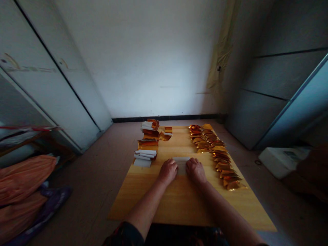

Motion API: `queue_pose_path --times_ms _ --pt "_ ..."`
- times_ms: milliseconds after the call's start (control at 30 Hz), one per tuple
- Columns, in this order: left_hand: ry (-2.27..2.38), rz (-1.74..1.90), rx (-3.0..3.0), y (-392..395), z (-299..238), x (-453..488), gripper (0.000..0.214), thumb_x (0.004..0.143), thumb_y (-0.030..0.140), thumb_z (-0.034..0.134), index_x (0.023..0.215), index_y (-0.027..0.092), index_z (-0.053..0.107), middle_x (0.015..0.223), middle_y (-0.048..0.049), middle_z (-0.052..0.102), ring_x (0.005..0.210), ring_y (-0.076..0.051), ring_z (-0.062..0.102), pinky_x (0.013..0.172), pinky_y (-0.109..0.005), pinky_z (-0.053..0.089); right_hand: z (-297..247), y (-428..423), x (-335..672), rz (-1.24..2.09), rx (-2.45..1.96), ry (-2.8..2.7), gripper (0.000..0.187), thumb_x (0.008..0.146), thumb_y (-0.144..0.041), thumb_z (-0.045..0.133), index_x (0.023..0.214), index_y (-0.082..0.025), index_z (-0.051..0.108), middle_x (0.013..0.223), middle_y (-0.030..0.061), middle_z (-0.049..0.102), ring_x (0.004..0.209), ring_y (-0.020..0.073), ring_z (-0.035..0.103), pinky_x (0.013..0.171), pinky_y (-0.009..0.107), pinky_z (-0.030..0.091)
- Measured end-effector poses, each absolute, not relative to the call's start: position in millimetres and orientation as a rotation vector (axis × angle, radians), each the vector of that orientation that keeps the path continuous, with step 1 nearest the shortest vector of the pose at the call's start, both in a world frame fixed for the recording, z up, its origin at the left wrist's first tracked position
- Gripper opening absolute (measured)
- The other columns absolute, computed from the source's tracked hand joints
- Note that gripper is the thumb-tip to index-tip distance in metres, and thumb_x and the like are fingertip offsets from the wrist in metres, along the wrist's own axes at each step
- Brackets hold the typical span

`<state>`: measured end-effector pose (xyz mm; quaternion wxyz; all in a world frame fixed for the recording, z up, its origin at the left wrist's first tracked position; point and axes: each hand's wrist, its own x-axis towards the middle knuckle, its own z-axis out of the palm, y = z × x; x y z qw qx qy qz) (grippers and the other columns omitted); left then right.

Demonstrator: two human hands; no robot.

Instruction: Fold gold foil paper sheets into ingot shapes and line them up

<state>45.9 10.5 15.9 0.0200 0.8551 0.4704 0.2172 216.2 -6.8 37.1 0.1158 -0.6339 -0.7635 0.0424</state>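
My left hand [167,172] and my right hand [196,171] sit side by side on a white paper sheet [181,165], their fingers curled over its two sides. The sheet lies flat on a yellow wooden board [179,205], and the hands hide part of it. To the right of my right hand runs a long row of folded gold foil pieces [215,147]. Left of my left hand stand a stack of white paper strips and gold foil [146,153] and a further pile [150,128]. A loose gold foil piece [165,136] lies beside that pile.
The board lies on a brownish floor [97,191] before a white wall [143,61]. Orange cloth [22,184] and purple cloth [51,201] lie at the left below pale cabinet doors [51,78]. A white box [282,162] stands at the right.
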Motion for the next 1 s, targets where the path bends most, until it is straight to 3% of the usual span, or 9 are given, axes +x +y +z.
queue_pose_path --times_ms 100,333,500,600,1000 --pt "1.461 0.676 2.635 8.6 13.4 47.2 0.021 0.079 0.005 0.050 0.067 0.018 0.061 0.076 -0.0051 0.059 0.080 -0.017 0.052 0.074 -0.029 0.042 36.6 -0.7 217.3 0.205 -1.823 -2.175 0.024 0.078 -0.013 0.050 0.098 -0.020 0.061 0.101 0.0071 0.059 0.098 0.0195 0.049 0.077 0.026 0.037" --pt "1.384 0.812 2.542 6.9 10.1 46.6 0.024 0.078 0.002 0.048 0.076 0.019 0.065 0.081 -0.0052 0.062 0.084 -0.017 0.054 0.076 -0.028 0.044 29.0 10.6 227.9 0.325 -1.630 -2.131 0.031 0.069 -0.008 0.054 0.097 -0.019 0.064 0.100 0.0062 0.060 0.098 0.0177 0.053 0.086 0.026 0.040" --pt "1.370 0.780 2.565 11.5 12.5 41.2 0.025 0.076 0.003 0.049 0.082 0.020 0.067 0.087 -0.0054 0.065 0.087 -0.018 0.056 0.079 -0.031 0.045 24.8 3.7 239.8 0.430 -1.409 -2.239 0.021 0.070 -0.020 0.064 0.091 -0.021 0.068 0.102 0.0048 0.063 0.094 0.0176 0.055 0.085 0.028 0.042" --pt "1.392 0.756 2.594 10.5 16.0 40.3 0.025 0.075 0.005 0.052 0.086 0.021 0.067 0.093 -0.0050 0.066 0.088 -0.018 0.057 0.081 -0.033 0.044 23.6 -4.5 245.7 0.413 -1.349 -2.275 0.028 0.069 -0.027 0.069 0.097 -0.022 0.069 0.111 0.0065 0.061 0.099 0.0200 0.054 0.087 0.032 0.041" --pt "1.473 0.688 2.596 -2.4 23.4 43.5 0.023 0.079 0.013 0.056 0.098 0.024 0.064 0.103 -0.0041 0.064 0.094 -0.020 0.055 0.082 -0.035 0.040 16.3 -12.3 244.7 0.297 -1.371 -2.257 0.021 0.080 -0.026 0.058 0.098 -0.022 0.069 0.109 0.0064 0.061 0.098 0.0192 0.053 0.086 0.032 0.041"
